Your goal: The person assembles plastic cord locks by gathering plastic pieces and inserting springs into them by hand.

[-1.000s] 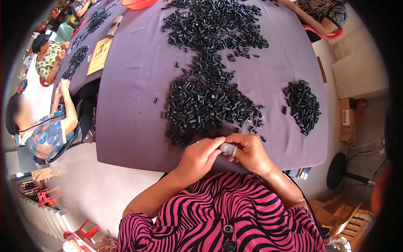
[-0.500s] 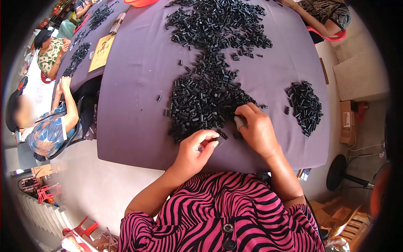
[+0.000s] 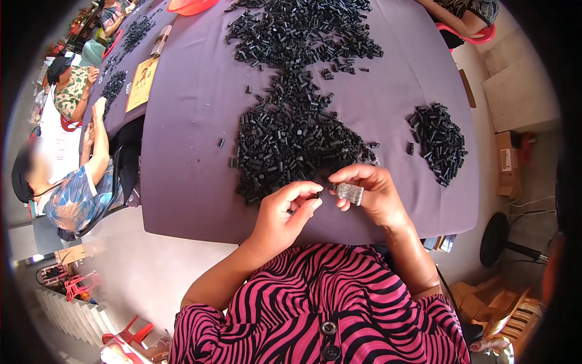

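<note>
My left hand [image 3: 286, 211] is closed in a pinch, with a small black plastic piece [image 3: 316, 195] between thumb and fingertips. Just across from it, my right hand [image 3: 377, 195] has its fingers curled in. A dark piece [image 3: 332, 186] shows at its fingertips, partly hidden. A grey, rough-looking wrap [image 3: 350, 193] covers what looks like the right thumb. Both hands hover over the near edge of a large pile of short black tubular pieces [image 3: 285, 142], with their tips a small gap apart.
A purple-grey cloth covers the table [image 3: 188, 182]. A smaller pile of black pieces [image 3: 438, 142] lies on the right. A yellow booklet [image 3: 142, 84] and a red basin [image 3: 191, 6] are farther off. Other people sit at left and far right; a fan [image 3: 497, 239] stands at right.
My right hand has drawn back from the pile toward my left hand and turned, bringing the grey wrap into view. My left hand stays pinched in nearly the same place.
</note>
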{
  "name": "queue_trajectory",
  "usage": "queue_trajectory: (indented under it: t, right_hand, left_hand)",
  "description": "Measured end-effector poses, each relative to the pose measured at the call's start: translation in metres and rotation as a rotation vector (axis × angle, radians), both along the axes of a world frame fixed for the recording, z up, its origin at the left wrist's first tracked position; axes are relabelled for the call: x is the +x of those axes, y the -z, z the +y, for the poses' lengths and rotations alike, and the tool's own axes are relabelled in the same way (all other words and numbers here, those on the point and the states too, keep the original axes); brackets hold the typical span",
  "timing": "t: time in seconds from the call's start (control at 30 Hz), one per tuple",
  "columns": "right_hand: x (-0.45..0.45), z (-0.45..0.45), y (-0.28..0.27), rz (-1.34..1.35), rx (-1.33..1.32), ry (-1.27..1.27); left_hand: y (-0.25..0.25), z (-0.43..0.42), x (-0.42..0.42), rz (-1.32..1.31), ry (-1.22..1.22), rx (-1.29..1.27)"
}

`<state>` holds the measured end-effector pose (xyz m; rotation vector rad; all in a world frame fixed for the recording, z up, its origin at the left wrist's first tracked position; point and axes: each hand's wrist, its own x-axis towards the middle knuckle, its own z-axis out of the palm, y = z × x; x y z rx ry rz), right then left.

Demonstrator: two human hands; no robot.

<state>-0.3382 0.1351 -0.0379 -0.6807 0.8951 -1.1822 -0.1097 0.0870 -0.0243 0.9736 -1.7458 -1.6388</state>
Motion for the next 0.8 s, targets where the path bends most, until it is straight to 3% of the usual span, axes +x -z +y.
queue_trajectory:
  t: [0.03, 0.17, 0.3, 0.43, 0.6, 0.8]
  right_hand:
    - [0.003, 0.002, 0.004, 0.042, -0.055, -0.019]
    - [0.022, 0.007, -0.013, 0.732, -0.338, 0.065]
    - [0.029, 0.009, -0.015, 1.082, -0.597, 0.122]
    - [0.03, 0.011, -0.017, 1.233, -0.68, 0.102]
    - [0.037, 0.008, -0.015, 1.334, -0.797, 0.151]
    - [0.041, 0.011, -0.022, 1.37, -0.741, 0.093]
  left_hand:
    - [0.001, 0.0, -0.001, -0.004, 0.001, -0.006]
    - [0.003, 0.001, -0.003, -0.008, 0.005, -0.015]
    - [0.007, 0.001, -0.003, -0.023, 0.012, -0.045]
    - [0.008, -0.001, -0.002, -0.029, 0.016, -0.037]
    - [0.01, -0.002, 0.001, 0.022, -0.001, 0.148]
    - [0.004, -0.01, 0.003, 0.044, 0.004, 0.215]
